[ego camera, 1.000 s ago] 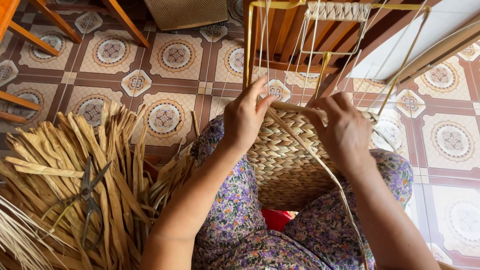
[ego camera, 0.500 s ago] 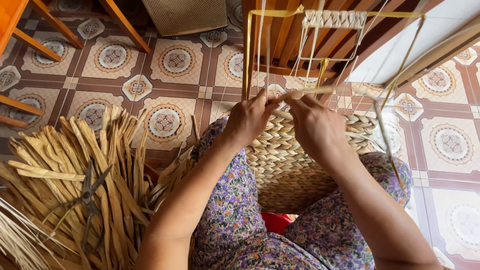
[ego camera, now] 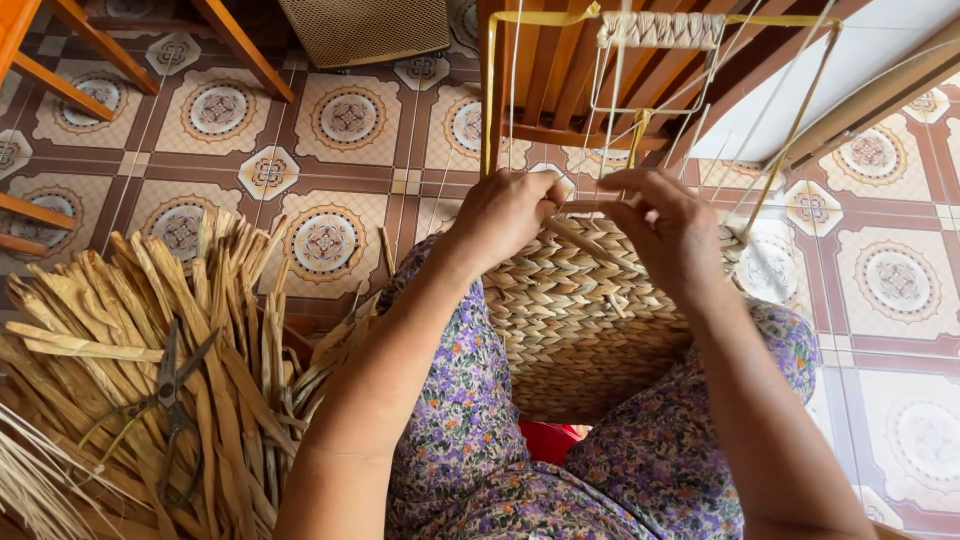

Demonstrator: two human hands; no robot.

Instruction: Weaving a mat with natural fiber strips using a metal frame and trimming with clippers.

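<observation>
A half-woven basket [ego camera: 575, 320] of braided straw rests on my lap, between my knees in flowery purple cloth. A thin wire frame [ego camera: 660, 75] stands up from its far rim, with a short woven band at its top. My left hand [ego camera: 505, 215] pinches a straw strand [ego camera: 590, 242] at the basket's upper edge. My right hand [ego camera: 670, 225] grips the same strand close beside it, fingers curled. The two hands nearly touch at the rim.
A big bundle of dried straw strips [ego camera: 130, 350] lies at my left with a pair of scissors [ego camera: 170, 395] on top. Wooden furniture legs [ego camera: 230, 40] stand on the patterned tile floor [ego camera: 330, 130] at the back. Something red [ego camera: 550, 440] shows under the basket.
My right hand has moved left and up from the basket's right side to meet my left hand at the rim. The long strand it pulled out sideways is now drawn in short.
</observation>
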